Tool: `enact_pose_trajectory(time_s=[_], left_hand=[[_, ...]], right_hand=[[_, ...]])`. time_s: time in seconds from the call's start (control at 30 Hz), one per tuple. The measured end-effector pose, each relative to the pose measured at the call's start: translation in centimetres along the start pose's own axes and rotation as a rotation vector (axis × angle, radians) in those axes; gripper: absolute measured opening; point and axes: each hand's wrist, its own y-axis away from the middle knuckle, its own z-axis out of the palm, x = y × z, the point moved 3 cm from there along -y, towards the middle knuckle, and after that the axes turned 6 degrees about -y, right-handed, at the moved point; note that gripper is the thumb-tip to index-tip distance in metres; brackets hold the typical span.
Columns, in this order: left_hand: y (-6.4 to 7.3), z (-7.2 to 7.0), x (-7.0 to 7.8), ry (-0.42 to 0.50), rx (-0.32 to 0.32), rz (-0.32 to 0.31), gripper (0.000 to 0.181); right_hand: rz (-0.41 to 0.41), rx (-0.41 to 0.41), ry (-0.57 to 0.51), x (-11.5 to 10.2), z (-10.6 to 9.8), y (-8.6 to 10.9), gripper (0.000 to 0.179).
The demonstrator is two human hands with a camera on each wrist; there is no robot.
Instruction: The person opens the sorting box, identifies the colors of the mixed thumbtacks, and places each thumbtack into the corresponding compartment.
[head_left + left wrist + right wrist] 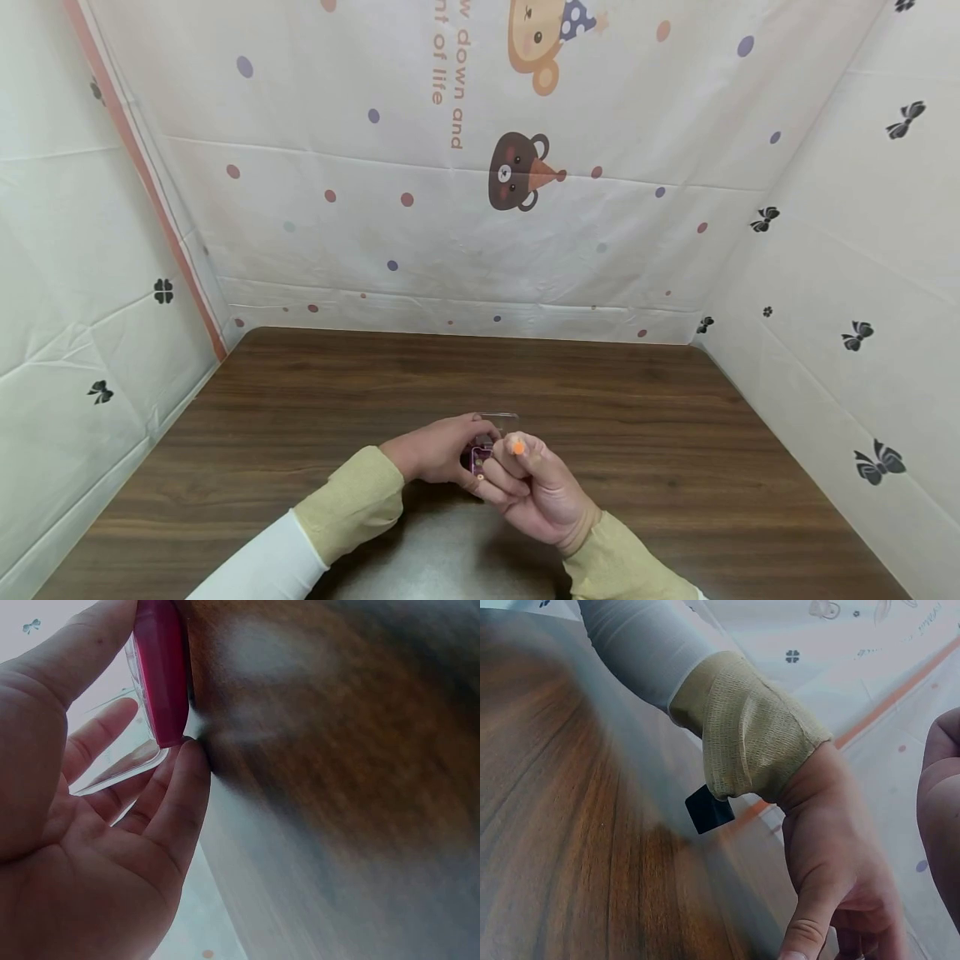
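Note:
My left hand point(441, 448) grips a small case point(477, 457) low over the front part of the table. The left wrist view shows the case's magenta body point(162, 675), held between thumb and fingers. A clear lid point(506, 422) stands open on its far side. Small items inside the case are too tiny to make out. Just to the right, my right hand point(546, 492) is turned palm up and pinches a small orange piece point(518, 447) between thumb and index finger. Its other fingers curl close to the left thumb and hide part of the case.
The dark wood-grain table point(345, 375) spreads out around both hands. Printed white cloth point(420, 233) hangs behind it and along both sides. Tan wrist bands point(360, 500) cover both wrists, and a dark block point(709, 810) sticks out under the left one.

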Motion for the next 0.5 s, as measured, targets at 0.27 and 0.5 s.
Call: enact_pose_trajectory(time_s=[0.27,0.5], left_hand=[[0.02,-0.12,0.04,0.004,-0.003,0.003,0.058],[0.02,-0.10,0.07,0.004,-0.004,-0.002,0.059]], right_hand=[[-0.004,-0.021,-0.006,0.02,0.01,-0.05,0.026],[-0.012,-0.023,0.003,-0.05,-0.09,-0.14,0.027]])
